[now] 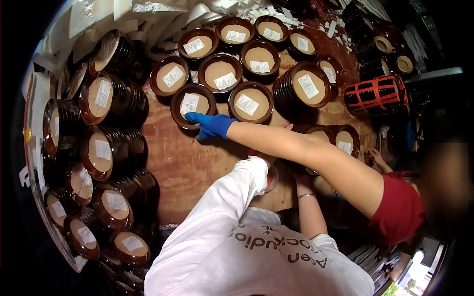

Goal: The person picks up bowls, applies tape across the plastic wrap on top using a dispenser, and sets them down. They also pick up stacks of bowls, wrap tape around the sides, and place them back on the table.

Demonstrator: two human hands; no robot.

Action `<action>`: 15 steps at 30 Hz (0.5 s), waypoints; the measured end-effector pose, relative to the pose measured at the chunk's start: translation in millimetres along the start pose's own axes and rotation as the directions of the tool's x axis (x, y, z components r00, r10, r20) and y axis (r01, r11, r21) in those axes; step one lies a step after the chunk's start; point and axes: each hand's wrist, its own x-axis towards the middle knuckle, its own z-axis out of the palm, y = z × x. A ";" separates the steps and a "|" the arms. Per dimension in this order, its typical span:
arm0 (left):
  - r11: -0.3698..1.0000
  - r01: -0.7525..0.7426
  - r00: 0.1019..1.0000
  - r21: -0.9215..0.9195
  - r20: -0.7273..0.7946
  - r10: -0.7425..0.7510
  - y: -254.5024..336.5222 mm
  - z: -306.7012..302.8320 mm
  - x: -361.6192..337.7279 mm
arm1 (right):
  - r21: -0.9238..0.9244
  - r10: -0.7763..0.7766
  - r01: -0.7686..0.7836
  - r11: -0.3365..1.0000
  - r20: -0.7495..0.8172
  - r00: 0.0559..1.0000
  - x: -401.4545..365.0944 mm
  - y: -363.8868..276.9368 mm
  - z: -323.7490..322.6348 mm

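My left hand point(267, 159) and right hand point(299, 173) sit half hidden under a co-worker's bare arm point(316, 154), grip impossible to tell, beside the stacked glossy brown ceramic bowls point(320, 134); I judge stack-sorting is underway, and my next move needs clear reach.

Glossy dark-brown glazed bowls point(217, 69), white paper labels point(247, 104), worn matt wooden tabletop point(187, 172)

Stacked brown bowls point(101, 153) lie on their sides along the left. Red-strapped bundle point(376, 92) upper right; white foam scraps point(148, 10) along the top.
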 end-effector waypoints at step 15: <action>0.337 0.556 0.746 -0.760 0.278 -0.605 76.1 39.0 -38.2 | 0.442 0.636 0.882 -0.163 -0.636 0.437 -293.1 271.9 152.4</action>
